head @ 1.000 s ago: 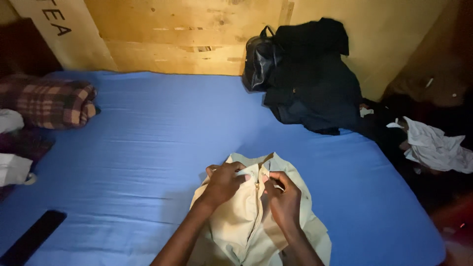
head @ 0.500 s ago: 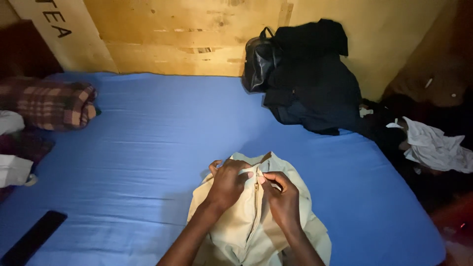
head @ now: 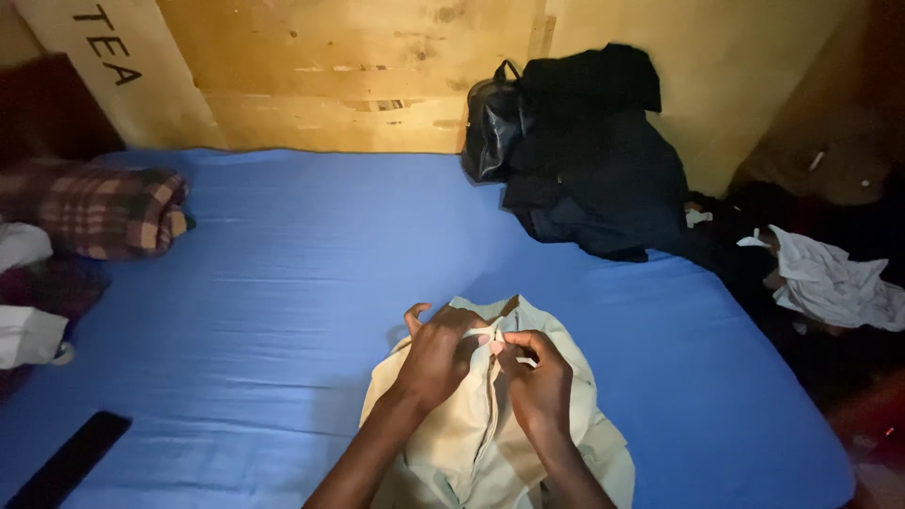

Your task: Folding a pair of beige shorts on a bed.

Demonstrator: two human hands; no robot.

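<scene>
Blue bed (head: 283, 283), open room beyond shirt (head: 452, 443).

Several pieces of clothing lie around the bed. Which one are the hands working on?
The pale cream zip-front garment, spread on the blue sheet; both hands pinch its collar. The dark clothes and white cloth lie untouched.

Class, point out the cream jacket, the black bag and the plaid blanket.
cream jacket (head: 452, 443), head view, front panel left of the zip.
black bag (head: 490, 132), head view, its shiny front.
plaid blanket (head: 104, 212), head view, folded top.
</scene>
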